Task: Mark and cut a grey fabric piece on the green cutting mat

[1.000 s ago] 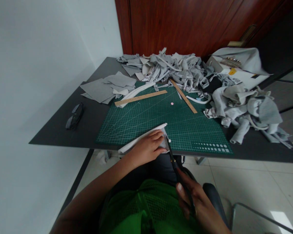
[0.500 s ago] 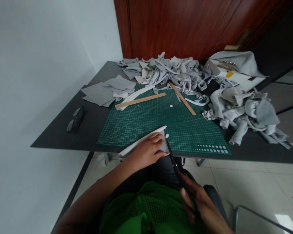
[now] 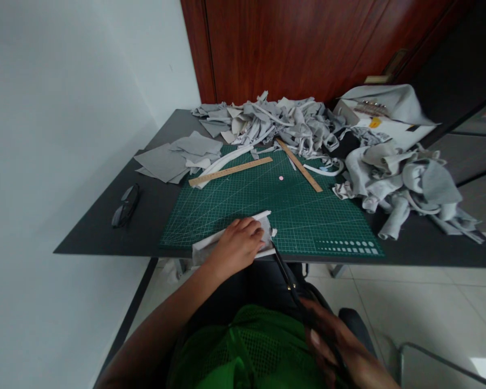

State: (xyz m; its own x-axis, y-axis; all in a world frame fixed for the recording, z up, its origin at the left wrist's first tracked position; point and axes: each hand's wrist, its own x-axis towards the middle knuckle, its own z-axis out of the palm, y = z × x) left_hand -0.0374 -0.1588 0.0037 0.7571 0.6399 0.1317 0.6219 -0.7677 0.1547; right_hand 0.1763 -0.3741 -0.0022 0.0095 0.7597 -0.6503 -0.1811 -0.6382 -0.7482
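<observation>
Black scissors (image 3: 290,287) are gripped in the right hand (image 3: 334,337), its fingers closed about the handles; the grip is dim and blurred, so how the fingers pass through the loops cannot be told. From that hand the blades run forward and to the left, over the front edge of the table (image 3: 101,237), their tips right at the short right end of a grey cloth piece with white rolled edges (image 3: 263,217). Whether the blades are parted is too fine to make out. The left hand (image 3: 241,241) is much the nearer of the two to the cloth: it lies palm down on it, fingers extended towards that same end, pressing rather than grasping. The cloth's long axis slants from near left to far right along the front of the green mat (image 3: 210,208), while the scissors come in from near right, so the two lines cross and the blades sit along the short end, just beside the fingertips. A small white scrap (image 3: 274,232) lies just beyond the tips. Farther out on the mat are a pink disc (image 3: 281,178) and two wooden rulers (image 3: 237,168), with a heap of grey offcuts (image 3: 308,121) behind them.
</observation>
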